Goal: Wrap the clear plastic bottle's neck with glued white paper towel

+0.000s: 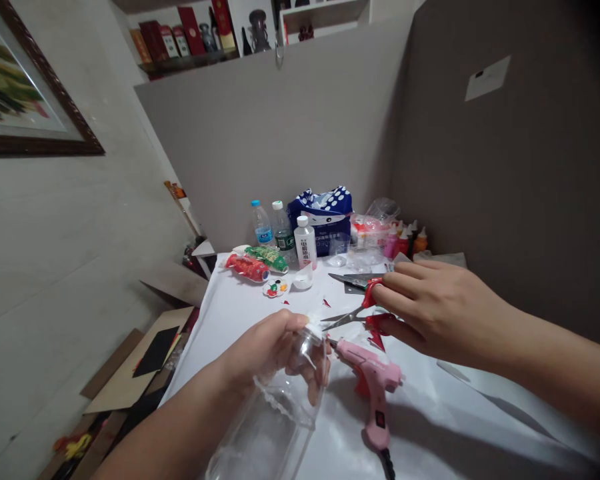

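A clear plastic bottle point(265, 427) is gripped around its neck by my left hand point(280, 347), its white cap end pointing away from me. My right hand point(430, 303) has its fingers through the red handles of a pair of scissors point(347, 319). The scissor blades are spread and their tips reach close to the bottle's cap end; I cannot tell whether they touch it. A pink hot glue gun point(375, 380) lies on the white table just right of the bottle, nozzle toward my left hand. Small red scraps point(326, 303) lie beyond the scissors.
Red and green fish-shaped crafts point(247, 267), a paint palette point(276, 288) and a white-capped bottle point(305, 241) stand farther back. Behind them are a blue bag point(325, 223) and several paint bottles point(403, 241). Grey panels point(300, 127) enclose the far and right sides; cardboard point(135, 367) lies left.
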Demonstrator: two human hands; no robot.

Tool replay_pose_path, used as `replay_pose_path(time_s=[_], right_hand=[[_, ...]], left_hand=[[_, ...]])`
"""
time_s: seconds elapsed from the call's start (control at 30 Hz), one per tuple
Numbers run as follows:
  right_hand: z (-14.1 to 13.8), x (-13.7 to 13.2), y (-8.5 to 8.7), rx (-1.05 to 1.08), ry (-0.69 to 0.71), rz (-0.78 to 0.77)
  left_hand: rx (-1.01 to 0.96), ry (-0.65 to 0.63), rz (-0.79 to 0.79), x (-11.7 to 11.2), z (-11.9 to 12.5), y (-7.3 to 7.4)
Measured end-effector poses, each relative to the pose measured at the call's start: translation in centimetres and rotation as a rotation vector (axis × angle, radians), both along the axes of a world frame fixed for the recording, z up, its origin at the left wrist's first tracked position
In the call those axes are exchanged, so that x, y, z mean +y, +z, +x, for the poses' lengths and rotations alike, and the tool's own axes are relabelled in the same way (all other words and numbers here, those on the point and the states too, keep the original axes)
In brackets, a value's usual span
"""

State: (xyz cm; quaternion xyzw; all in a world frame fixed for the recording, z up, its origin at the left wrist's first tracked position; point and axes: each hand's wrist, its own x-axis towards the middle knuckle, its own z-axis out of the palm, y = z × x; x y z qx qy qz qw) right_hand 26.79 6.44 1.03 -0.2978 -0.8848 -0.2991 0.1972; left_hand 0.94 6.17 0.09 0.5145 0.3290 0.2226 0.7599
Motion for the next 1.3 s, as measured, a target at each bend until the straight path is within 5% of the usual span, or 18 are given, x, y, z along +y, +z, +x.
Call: replay_pose_path(time_s=[1.3], right_hand=[[-0.78, 0.54, 0.05, -0.086, 0.056, -0.066]], left_hand=[[0.143, -0.007, 0.144, 0.07, -0.13, -0.63]])
